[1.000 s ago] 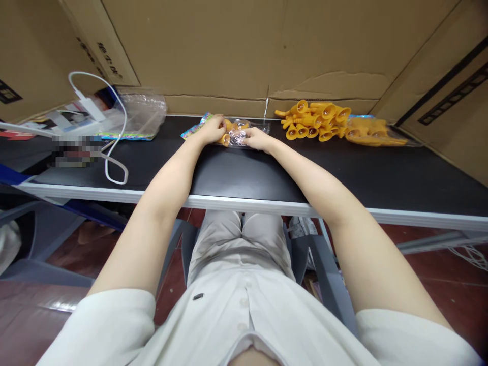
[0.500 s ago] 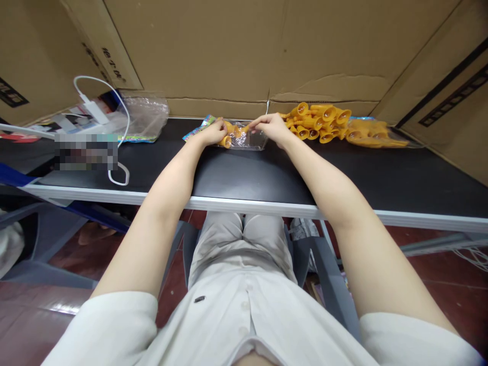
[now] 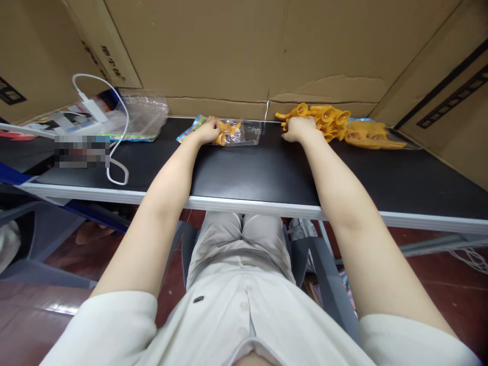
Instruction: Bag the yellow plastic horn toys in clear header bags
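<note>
My left hand (image 3: 209, 130) is closed on a clear plastic bag (image 3: 251, 133) with a colourful printed end. Inside the bag lie yellow plastic toy horns (image 3: 231, 129), partly covered by my fingers. Further right, my right hand (image 3: 299, 129) is at the left side of a pile of loose yellow toy horns (image 3: 328, 116). Its fingers curl round the narrow ends of horns there, and my hand hides part of the pile. Both hands rest close to the black tabletop (image 3: 251, 173).
A filled bag of yellow horns (image 3: 375, 134) lies right of the pile. Flat clear bags (image 3: 147, 117) lie at left, near a white cable (image 3: 124, 104) and a blurred object (image 3: 82, 151). Cardboard walls (image 3: 213, 51) rise behind; a metal edge (image 3: 244, 204) borders the front.
My right hand has left the bag's open end and moved right to the loose horns. My left hand stays on the bag, which has shifted slightly left.
</note>
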`<move>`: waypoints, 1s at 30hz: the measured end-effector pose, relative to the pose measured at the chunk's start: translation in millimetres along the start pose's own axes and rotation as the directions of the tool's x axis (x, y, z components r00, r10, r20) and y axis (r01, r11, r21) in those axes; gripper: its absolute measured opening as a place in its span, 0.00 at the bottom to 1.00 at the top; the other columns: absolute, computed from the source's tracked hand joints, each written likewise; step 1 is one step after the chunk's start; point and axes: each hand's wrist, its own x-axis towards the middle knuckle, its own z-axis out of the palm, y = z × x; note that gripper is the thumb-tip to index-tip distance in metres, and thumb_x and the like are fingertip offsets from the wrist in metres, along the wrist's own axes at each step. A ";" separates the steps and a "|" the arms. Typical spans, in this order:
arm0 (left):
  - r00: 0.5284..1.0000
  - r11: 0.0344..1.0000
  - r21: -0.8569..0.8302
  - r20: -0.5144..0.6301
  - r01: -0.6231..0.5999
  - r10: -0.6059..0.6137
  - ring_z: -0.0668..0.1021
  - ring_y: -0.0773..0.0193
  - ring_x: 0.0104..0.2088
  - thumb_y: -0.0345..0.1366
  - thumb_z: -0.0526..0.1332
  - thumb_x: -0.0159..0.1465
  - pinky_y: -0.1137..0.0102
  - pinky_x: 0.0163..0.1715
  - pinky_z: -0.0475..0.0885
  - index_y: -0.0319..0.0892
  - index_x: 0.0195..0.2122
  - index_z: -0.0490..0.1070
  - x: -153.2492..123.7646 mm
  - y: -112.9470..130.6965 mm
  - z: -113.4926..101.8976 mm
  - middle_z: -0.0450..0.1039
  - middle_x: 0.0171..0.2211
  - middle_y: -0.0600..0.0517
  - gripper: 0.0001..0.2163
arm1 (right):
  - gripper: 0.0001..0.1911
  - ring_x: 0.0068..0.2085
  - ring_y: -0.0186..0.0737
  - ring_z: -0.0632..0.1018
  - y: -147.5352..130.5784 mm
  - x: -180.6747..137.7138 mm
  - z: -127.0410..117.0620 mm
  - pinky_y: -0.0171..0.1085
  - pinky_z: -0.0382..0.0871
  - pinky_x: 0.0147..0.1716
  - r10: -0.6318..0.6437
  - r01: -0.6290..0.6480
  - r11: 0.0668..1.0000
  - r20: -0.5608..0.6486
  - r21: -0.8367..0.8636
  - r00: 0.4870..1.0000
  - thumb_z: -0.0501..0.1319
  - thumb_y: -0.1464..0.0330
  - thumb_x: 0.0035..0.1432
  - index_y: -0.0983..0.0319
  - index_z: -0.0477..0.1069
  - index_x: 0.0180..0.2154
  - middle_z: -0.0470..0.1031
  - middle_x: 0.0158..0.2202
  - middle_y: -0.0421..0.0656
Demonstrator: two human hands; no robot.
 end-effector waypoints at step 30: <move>1.000 0.999 0.043 -0.018 -0.024 0.025 0.81 0.42 0.56 0.35 0.58 0.66 0.52 0.61 0.73 0.43 0.47 0.73 7.1 -11.1 3.6 0.80 0.51 0.37 0.10 | 0.17 0.66 0.60 0.73 12.6 -12.7 -12.7 0.73 0.45 0.70 0.215 -0.238 0.966 -0.193 -0.105 0.957 0.55 0.74 0.74 0.73 0.81 0.53 0.78 0.58 0.67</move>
